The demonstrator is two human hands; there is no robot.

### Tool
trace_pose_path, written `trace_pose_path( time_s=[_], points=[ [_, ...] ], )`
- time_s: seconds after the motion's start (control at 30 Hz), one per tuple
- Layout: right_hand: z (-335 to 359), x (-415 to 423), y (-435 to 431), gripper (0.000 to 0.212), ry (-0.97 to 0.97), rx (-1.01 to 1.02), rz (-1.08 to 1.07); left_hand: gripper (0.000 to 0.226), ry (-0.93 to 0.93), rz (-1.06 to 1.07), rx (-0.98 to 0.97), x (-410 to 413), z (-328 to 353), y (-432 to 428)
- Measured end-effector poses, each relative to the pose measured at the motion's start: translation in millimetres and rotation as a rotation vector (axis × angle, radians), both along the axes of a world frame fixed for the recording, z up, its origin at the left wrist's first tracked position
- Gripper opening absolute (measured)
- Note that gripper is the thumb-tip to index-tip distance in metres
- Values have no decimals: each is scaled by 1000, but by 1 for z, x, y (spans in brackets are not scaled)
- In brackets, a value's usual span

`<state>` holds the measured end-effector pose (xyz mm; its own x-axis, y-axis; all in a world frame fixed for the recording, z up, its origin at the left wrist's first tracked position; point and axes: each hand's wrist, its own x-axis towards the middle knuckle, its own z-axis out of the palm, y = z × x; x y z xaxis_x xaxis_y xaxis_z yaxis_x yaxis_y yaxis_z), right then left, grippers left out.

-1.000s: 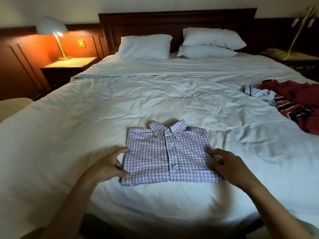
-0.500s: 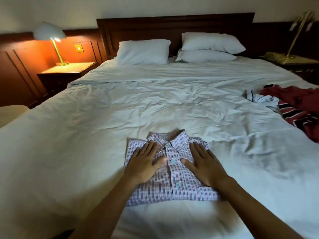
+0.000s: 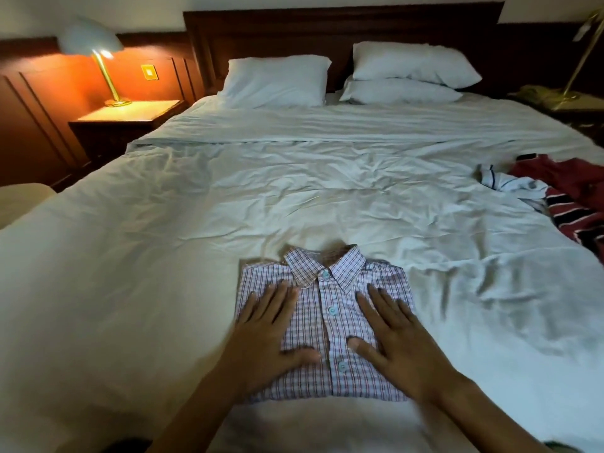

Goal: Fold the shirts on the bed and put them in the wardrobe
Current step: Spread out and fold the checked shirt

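I am pressing both hands flat on the folded checked shirt (image 3: 330,325), which is lying at the near edge of the bed (image 3: 294,197), buttoned front up and collar pointing away from me. My left hand (image 3: 271,335) is resting on the shirt's left half with its fingers spread and straight, thumb reaching toward the button placket. My right hand (image 3: 398,341) is doing the same on the right half, thumb lying just beside the placket. Neither hand is gripping the cloth, and 3 pale buttons are showing in the strip between them.

The shirt is sitting on a white, creased duvet that is covering the whole bed. Well apart from it, at the right edge, a loose heap of unfolded clothes is lying: a white garment with dark stripes (image 3: 503,183), a red garment (image 3: 568,178) and a red, black and white striped one (image 3: 575,220), all overlapping.

Farther on, 3 white pillows are leaning by the dark wooden headboard (image 3: 327,27): 1 on the left (image 3: 274,81) and 2 stacked on the right (image 3: 411,62). A lit lamp (image 3: 94,44) is standing on the left bedside desk (image 3: 127,116), glowing orange on the panelled wall (image 3: 39,109). A brass lamp stem (image 3: 578,50) is rising on the far right.
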<state>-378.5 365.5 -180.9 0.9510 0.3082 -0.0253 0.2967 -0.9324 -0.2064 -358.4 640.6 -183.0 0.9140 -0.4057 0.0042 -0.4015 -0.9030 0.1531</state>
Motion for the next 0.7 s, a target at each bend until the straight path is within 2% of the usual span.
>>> trace_pose_path(
  time_s=[0.17,0.27,0.37,0.4,0.43,0.5,0.53,0.57,0.63,0.67,0.7],
  points=[
    [3,13,-20,92,47,-36,73,133,106,-31,73,10,7,9],
    [8,15,-30,98,101,-37,164,138,226,-66,106,14,18,12],
    [31,29,-45,101,228,44,212,136,399,-104,99,28,44,18],
    [44,36,-48,90,235,105,209,129,431,-95,49,39,53,21],
    [56,45,-49,69,205,185,201,118,424,-61,-39,49,63,22],
    [71,66,-47,30,49,372,134,104,304,30,-264,73,78,19],
    [75,78,-45,31,-8,442,84,99,253,59,-343,83,82,15],
    [78,90,-42,48,-25,496,36,94,241,75,-378,92,83,11],
    [76,114,-37,94,90,522,-48,91,335,97,-373,109,79,6],
    [74,123,-34,106,179,493,-76,94,413,111,-362,116,75,4],
    [70,131,-30,108,257,451,-81,98,464,119,-339,121,71,4]
  ],
)
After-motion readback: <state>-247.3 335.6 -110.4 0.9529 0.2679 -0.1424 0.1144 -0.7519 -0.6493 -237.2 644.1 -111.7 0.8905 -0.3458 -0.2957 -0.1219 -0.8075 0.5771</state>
